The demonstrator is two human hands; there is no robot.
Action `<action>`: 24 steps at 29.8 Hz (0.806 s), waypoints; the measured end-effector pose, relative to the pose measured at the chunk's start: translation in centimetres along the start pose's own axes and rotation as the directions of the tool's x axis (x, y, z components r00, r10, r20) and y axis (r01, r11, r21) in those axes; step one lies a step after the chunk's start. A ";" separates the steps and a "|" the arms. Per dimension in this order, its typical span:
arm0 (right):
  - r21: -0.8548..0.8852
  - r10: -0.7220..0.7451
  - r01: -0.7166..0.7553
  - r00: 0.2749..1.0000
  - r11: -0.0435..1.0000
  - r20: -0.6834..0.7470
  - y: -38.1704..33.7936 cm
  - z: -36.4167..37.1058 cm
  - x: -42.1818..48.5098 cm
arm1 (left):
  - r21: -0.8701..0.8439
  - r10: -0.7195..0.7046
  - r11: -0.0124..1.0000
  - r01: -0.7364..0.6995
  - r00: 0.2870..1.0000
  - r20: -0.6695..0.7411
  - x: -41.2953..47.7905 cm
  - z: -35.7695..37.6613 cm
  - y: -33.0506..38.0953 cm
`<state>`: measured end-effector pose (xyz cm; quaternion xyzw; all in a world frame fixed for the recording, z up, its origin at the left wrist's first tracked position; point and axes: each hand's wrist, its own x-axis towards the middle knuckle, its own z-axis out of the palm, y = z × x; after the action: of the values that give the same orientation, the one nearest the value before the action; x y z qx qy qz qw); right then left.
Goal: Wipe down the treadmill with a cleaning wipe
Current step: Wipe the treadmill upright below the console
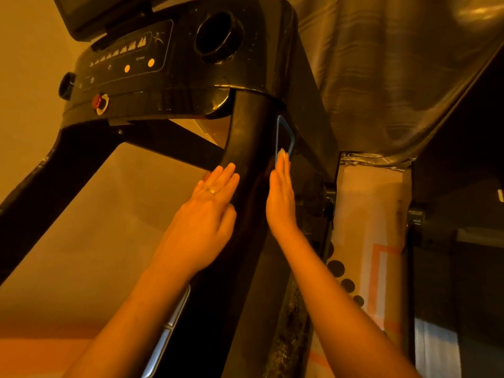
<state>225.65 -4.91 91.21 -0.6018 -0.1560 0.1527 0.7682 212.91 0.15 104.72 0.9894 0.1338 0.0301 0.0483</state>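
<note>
Head view shows one treadmill (245, 77), heavy, rigid and glossy, likely slick, with its post (253, 137) standing between two hands. The left hand (211, 211) and right hand (282, 200) both lay straight fingers (229, 173) flat on the post, gripping nothing. No wipe shows; being light and limp, it is best pressed flat under a palm.

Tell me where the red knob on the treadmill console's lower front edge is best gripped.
Pinch the red knob by its round sides, thumb opposite finger, coming from the front and slightly below. It juts from the front lip of the console on a yellow collar, so its sides look free and its cap faces outward.
</note>
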 end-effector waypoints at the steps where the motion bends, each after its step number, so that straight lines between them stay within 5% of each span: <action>1: -0.021 0.021 -0.021 1.000 1.000 0.001 -0.5 -0.4 1.6 | -0.002 -0.004 1.000 0.004 1.000 0.002 0.0 0.0 0.0; 6: -0.023 0.031 -0.031 0.999 0.999 -0.012 -2.5 -1.3 5.9 | -0.005 -0.011 1.000 0.011 1.000 0.008 -0.1 0.1 0.0; 14: -0.053 -0.094 0.096 0.994 0.994 0.054 0.4 1.9 -6.5 | -0.007 0.008 1.000 -0.008 1.000 -0.005 -0.1 0.2 -0.2; 24: -0.085 -0.020 0.023 0.999 0.996 0.039 -1.4 2.2 -6.5 | -0.005 0.019 1.000 -0.019 1.000 -0.004 -0.3 0.1 0.0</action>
<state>218.87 -6.06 92.67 -0.6295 -0.1837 0.1493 0.7401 212.65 0.10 104.56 0.9904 0.1245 0.0331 0.0503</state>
